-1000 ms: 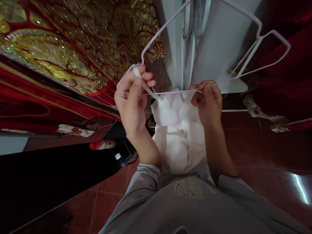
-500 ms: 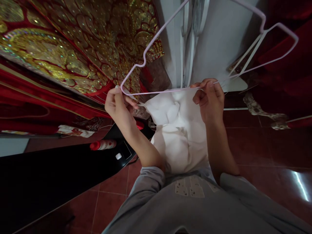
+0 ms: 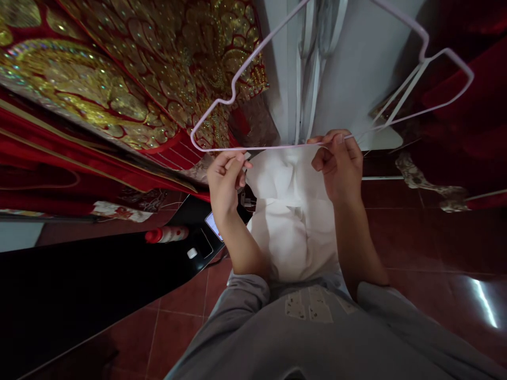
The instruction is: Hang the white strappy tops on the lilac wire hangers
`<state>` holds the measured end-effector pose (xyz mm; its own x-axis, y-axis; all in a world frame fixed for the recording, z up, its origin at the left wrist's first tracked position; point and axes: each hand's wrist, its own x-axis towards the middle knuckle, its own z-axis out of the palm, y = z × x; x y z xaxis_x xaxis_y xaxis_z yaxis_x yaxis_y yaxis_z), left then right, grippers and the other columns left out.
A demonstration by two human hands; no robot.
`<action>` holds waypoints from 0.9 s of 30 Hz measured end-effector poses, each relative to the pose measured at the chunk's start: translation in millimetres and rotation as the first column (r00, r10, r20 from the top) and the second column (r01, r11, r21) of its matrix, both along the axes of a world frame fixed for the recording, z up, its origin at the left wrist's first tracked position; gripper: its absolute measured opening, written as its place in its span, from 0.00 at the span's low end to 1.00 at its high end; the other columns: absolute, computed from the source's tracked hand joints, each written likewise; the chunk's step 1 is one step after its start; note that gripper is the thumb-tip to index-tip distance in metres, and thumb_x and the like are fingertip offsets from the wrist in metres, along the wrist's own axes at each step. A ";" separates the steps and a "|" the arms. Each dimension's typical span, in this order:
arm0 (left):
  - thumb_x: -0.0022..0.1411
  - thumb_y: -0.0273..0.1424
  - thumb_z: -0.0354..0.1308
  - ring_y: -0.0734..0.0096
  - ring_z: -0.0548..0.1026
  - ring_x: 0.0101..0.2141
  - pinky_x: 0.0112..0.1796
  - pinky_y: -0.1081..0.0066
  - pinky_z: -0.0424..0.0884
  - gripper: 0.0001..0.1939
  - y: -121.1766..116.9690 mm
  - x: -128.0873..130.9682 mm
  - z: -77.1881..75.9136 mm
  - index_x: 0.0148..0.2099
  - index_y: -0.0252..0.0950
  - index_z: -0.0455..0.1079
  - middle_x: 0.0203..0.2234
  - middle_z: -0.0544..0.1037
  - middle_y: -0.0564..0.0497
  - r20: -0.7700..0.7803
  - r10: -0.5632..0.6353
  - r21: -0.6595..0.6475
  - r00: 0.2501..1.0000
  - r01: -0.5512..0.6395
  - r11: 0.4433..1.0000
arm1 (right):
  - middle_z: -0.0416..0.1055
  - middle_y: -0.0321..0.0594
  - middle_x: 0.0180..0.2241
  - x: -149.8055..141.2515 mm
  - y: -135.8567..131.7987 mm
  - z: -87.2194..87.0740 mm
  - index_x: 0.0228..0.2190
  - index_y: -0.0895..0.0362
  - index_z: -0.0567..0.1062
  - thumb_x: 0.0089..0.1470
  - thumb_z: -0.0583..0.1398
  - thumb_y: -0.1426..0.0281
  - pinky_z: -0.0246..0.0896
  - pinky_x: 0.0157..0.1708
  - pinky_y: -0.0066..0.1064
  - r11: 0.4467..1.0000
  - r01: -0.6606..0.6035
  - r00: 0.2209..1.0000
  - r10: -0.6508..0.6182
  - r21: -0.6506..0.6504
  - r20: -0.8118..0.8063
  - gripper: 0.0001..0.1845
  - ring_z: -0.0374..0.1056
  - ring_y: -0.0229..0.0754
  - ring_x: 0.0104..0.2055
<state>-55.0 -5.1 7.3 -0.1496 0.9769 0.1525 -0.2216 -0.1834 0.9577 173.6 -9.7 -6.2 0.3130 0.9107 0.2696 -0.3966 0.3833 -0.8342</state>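
Left grip (image 3: 225,178) has moved inward, lilac hanger (image 3: 273,148) along its upper edge.

My right hand (image 3: 339,170) grips the pale pink hanger (image 3: 273,148) by its lower bar, my left hand (image 3: 225,182) pinches the white garment (image 3: 293,237) just below, strap (image 3: 406,93) over the hanger's right end, red-capped bottle (image 3: 168,235) on the black desk (image 3: 99,279).

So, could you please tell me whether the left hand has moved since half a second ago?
Yes: against the red-capped bottle, the left hand has shifted rightward in the view, toward the white garment.
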 end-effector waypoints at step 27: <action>0.75 0.51 0.63 0.71 0.83 0.35 0.38 0.72 0.78 0.19 -5.1 52.3 14.2 0.42 0.40 0.75 0.37 0.85 0.49 0.083 0.104 0.119 0.991 -0.114 0.986 | 0.77 0.37 0.35 57.0 0.6 -8.8 0.35 0.56 0.80 0.55 0.70 0.68 0.64 0.34 0.28 0.825 0.562 0.815 -0.564 0.056 0.134 0.06 0.68 0.32 0.32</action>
<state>-2.7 -10.1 21.5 -0.2700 0.9286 0.2544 -0.2652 -0.3257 0.9075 230.6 -9.1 -15.0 0.7285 0.5831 0.3595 0.0107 0.5151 -0.8571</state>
